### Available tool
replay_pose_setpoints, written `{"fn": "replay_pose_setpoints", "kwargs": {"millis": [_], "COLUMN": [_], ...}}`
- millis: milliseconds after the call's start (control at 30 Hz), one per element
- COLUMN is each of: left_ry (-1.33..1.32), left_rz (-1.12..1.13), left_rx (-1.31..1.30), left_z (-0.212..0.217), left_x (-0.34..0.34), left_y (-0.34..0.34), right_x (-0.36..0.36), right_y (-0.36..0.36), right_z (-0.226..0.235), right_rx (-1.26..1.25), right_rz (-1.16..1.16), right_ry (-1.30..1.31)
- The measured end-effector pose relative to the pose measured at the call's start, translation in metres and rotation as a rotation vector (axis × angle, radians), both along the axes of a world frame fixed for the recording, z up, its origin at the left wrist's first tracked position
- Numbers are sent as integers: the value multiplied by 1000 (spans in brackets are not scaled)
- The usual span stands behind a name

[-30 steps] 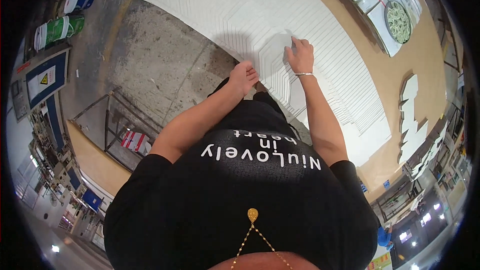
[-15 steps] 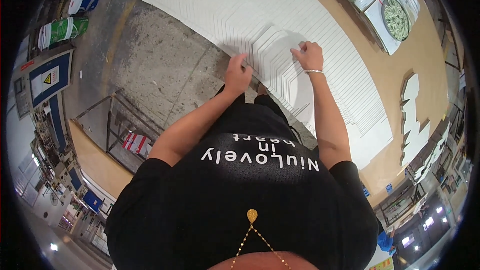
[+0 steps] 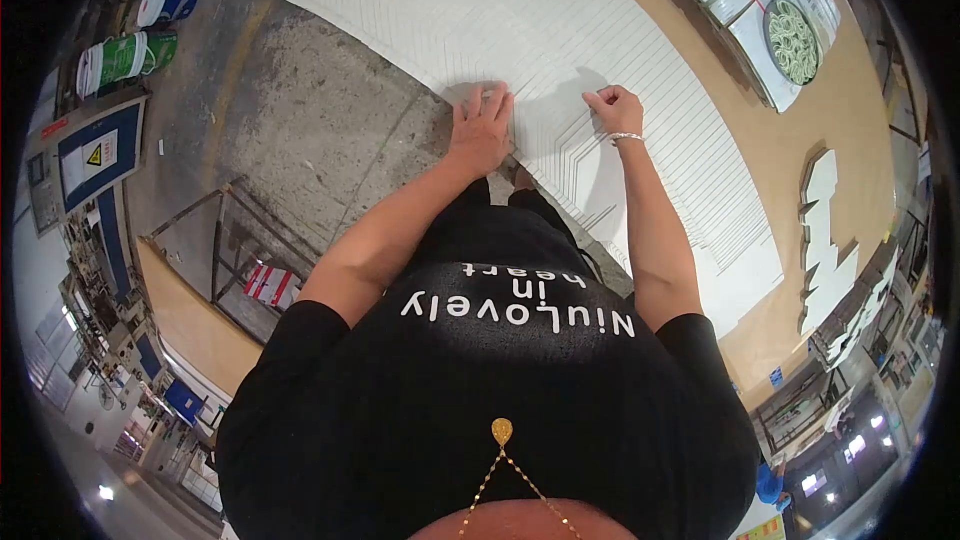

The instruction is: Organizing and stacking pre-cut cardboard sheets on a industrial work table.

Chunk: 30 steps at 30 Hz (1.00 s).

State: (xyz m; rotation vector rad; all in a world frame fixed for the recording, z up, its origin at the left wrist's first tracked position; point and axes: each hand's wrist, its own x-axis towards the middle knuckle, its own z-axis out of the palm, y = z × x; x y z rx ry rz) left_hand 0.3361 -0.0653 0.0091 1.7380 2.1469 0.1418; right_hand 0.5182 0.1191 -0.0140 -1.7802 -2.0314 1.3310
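Observation:
A long spread of overlapping white sheets (image 3: 400, 0), their edges stepped like a fan, lies in front of me and runs from far left to near right. My left hand (image 3: 483, 127) rests on the near edge of the sheets, palm down, with its fingers stretched and apart. To its right, over the middle of the spread, is my right hand (image 3: 617, 111); its thumb and fingertips are pinched together. Whether a sheet edge sits in that pinch is too small to tell. Several fanned edges show between the hands and below them.
The sheets lie on a brown board (image 3: 860, 110). Printed sheets (image 3: 735, 40) with a noodle picture are at far right, and white cut pieces (image 3: 822, 240) at right. On the floor at left are a green bucket (image 3: 145, 55), a blue bucket (image 3: 175, 2) and a metal frame (image 3: 218, 230).
My left hand has moved slightly away from me and flattened, its fingers spreading on the sheets. My right hand's fingers have closed into a pinch. The sheets between the hands now lie flatter.

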Motion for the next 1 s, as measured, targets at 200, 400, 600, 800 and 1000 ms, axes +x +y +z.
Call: {"fn": "replay_pose_setpoints", "kwargs": {"millis": [200,400,600,800,1000], "left_ry": [11,-35,-43,8,13], "left_rz": [10,39,28,-146,-149], "left_rx": [-76,-74,-75,45,17], "left_z": [6,3,7,5,2], "left_x": [2,4,3,4,2], "left_y": [4,6,5,3,6], "right_x": [-2,-5,-3,9,18], "right_y": [-5,-5,-2,1,-2], "right_z": [9,7,-2,3,-1], "right_rx": [-21,-1,-13,82,25], "right_rz": [-88,-95,-95,78,22], "right_ry": [28,-12,-81,-48,-82]}}
